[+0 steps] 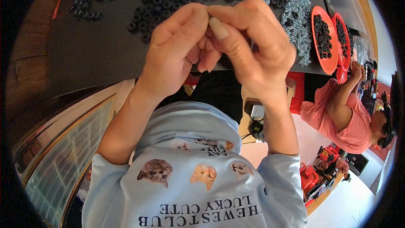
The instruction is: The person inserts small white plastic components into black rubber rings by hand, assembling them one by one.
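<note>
My left hand [172,52] and my right hand [262,44] meet fingertip to fingertip above the near edge of a dark table [88,50]. Thumbs and forefingers are pinched together, and the other fingers curl inward. Something small and dark shows between the fingertips, mostly hidden by them. Beyond my hands, many small black ring-shaped pieces [166,1] are spread over the table. A heap of clear, silvery ribbed pieces [298,25] lies to the right of them, close to my right hand.
At the table's right end, an orange-red plate [330,61] holds black pieces, with a second red plate [347,61] behind it. A person in a pink shirt [322,116] works farther right. Red containers [309,178] stand lower right; a glass-fronted case [71,147] is at left.
</note>
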The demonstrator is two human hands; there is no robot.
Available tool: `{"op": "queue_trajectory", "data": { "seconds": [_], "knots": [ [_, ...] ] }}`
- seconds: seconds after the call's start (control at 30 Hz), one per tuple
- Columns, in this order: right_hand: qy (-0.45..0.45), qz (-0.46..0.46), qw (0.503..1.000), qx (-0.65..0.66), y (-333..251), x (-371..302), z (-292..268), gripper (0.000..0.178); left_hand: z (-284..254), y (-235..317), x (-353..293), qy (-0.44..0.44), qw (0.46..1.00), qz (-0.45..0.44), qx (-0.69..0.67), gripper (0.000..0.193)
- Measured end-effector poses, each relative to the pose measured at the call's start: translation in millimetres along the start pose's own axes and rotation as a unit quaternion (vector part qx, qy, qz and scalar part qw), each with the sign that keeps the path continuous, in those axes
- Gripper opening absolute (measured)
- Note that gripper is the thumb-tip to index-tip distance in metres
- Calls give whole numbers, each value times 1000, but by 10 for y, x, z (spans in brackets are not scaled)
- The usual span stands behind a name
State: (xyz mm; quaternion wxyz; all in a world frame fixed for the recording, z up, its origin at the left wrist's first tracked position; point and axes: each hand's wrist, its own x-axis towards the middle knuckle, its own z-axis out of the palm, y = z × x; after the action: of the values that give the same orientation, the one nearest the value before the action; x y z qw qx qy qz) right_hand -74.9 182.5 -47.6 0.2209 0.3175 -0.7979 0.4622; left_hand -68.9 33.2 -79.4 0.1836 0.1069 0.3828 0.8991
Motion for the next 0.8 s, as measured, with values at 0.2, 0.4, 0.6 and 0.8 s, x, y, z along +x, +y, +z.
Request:
{"op": "queue_trajectory", "data": {
  "seconds": [0.2, 0.4, 0.6, 0.8],
  "knots": [
    [-34, 71, 993, -89, 21, 12, -249, 18, -14, 330, -27, 21, 995, 89, 27, 34],
    [-132, 25, 974, -184, 10, -180, 0, 18, -217, 626, -111, -23, 984, 164, 57, 33],
    [-116, 40, 954, -272, 282, -125, -201, 19, -287, 596, -221, 42, 981, 184, 53, 34],
    [-125, -44, 968, -215, 136, 186, 341, 26, -325, 525, -185, 85, 978, 180, 57, 32]
  ]
}}
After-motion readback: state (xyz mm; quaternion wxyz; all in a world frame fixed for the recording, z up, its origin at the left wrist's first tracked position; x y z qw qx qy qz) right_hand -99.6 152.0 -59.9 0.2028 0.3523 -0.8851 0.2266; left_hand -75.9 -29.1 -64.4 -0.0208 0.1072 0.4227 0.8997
